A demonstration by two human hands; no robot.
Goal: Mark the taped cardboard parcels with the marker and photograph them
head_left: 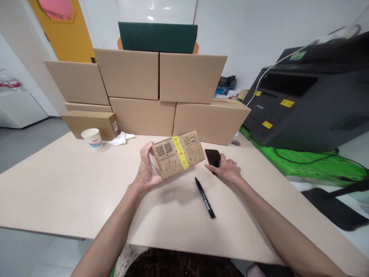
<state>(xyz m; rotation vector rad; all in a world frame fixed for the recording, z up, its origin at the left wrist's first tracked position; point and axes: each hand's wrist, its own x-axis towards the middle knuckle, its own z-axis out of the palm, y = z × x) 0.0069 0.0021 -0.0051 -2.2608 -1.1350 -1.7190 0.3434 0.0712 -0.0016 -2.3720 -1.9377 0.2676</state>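
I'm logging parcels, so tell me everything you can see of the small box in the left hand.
The small box looks like brown cardboard, oblong and closed on the sides in view. A yellow printed tape strip crosses its broad face, with two square codes left of it and a recycling mark to the upper right. Other print is too small to read. The left hand grips its left end, holding it tilted, right end higher, above the table.

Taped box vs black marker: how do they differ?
Pose: the taped box is held tilted above the table by the left hand; the black marker lies on the table, untouched.
Size: the box is far bulkier, the marker slim.
Look: the box is brown with a yellow strip, the marker mostly black.
Shared: both are in front of the stacked cartons.
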